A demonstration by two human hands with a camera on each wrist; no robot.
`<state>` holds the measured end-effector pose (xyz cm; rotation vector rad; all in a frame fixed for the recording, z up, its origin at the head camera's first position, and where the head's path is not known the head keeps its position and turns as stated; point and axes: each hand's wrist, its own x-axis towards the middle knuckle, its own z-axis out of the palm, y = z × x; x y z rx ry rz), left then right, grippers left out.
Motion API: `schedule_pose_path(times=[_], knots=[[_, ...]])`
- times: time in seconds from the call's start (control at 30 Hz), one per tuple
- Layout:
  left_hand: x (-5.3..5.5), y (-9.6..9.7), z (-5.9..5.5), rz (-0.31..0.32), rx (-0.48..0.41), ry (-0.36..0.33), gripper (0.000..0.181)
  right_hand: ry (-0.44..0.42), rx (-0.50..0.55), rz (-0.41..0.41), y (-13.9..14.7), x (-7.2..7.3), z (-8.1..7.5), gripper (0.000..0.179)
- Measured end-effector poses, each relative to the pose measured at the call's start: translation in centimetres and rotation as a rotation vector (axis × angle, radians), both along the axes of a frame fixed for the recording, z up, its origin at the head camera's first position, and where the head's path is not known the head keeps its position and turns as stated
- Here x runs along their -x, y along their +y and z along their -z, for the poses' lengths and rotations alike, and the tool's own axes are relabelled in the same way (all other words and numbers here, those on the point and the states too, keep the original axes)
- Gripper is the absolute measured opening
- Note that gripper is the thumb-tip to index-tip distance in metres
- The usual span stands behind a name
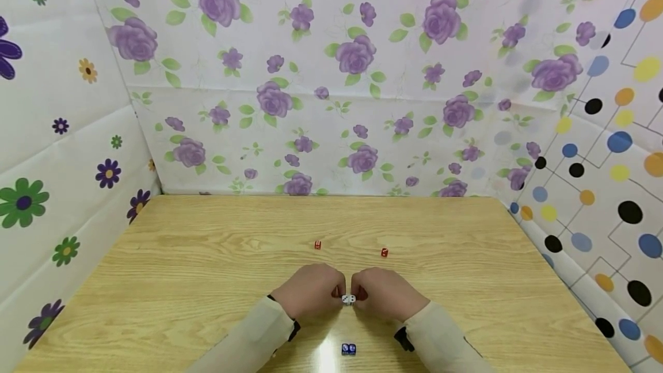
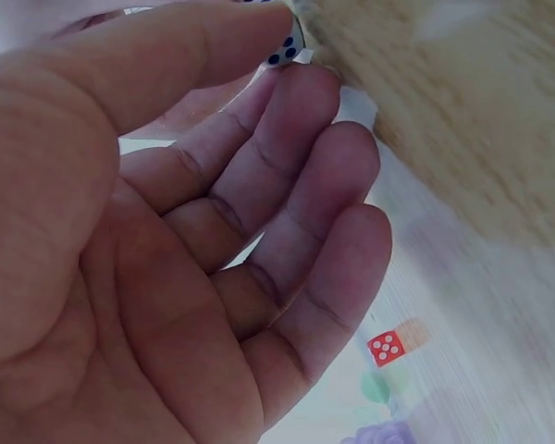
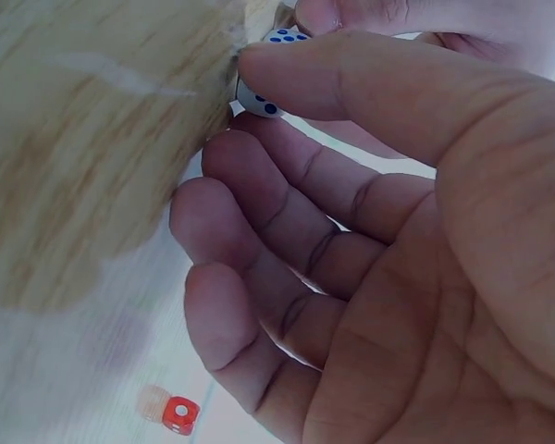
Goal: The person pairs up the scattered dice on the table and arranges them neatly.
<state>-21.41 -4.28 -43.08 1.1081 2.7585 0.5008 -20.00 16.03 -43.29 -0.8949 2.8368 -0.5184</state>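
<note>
Two white dice sit side by side at the middle of the table, touching or nearly so. My left hand [image 1: 313, 291] pinches the left white die [image 1: 345, 299] between thumb and fingertips. From the other side, my right hand [image 1: 385, 292] pinches the right white die [image 1: 353, 299] in the same way. In the right wrist view a white die [image 3: 255, 100] with blue dots shows between thumb and index finger. Much of the left white die [image 2: 286, 53] is hidden by the thumb in the left wrist view.
Two blue dice [image 1: 349, 349] lie side by side nearer the front. Beyond the hands are a red die [image 1: 318, 244] on the left and another red die [image 1: 384, 252] on the right. Patterned cloth walls [image 1: 321, 131] enclose the wooden table [image 1: 217, 235] at the back and sides.
</note>
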Motion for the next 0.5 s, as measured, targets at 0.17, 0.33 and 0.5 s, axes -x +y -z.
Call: schedule_pose_path(times=[0.17, 0.33, 0.5], knots=[[0.1, -0.5, -0.4, -0.03, -0.021, -0.048, 0.015, -0.032, 0.006, 0.016, 0.4, 0.1, -0.1, 0.014], [0.6, -1.3, -1.0, -0.087, -0.036, -0.081, 0.011, -0.052, 0.017, 0.061, 1.2, 0.5, -0.7, 0.01], [2.1, -2.5, -1.3, -0.21, -0.094, -0.084, 0.027, 0.02, 0.04, 0.227, 2.5, 1.6, -1.0, 0.006]])
